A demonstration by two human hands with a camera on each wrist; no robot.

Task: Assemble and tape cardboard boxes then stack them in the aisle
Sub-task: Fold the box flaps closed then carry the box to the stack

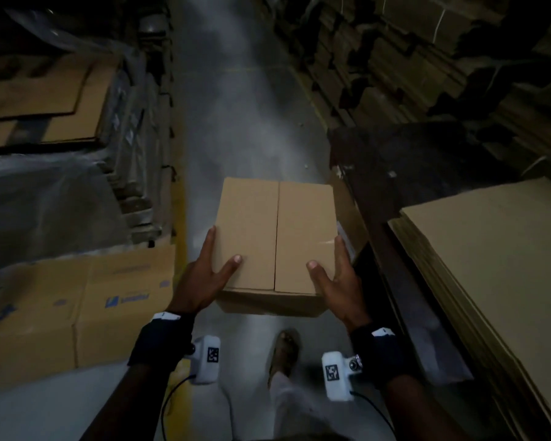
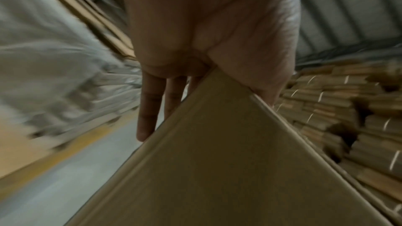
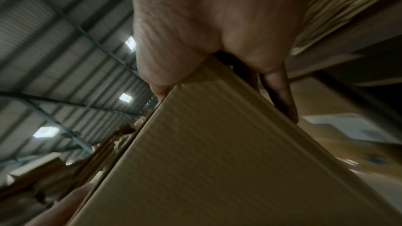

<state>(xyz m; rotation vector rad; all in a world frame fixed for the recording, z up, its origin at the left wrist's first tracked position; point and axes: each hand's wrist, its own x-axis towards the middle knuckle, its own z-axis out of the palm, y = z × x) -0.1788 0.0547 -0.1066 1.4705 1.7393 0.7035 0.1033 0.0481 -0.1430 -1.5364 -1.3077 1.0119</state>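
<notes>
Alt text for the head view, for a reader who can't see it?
Two bare hands, left hand and right hand, hold a closed cardboard box by its sides above a grey aisle floor. Flat cardboard stacks line both sides.

Dim, motion-blurred aisle — dark vignetted corners
</notes>
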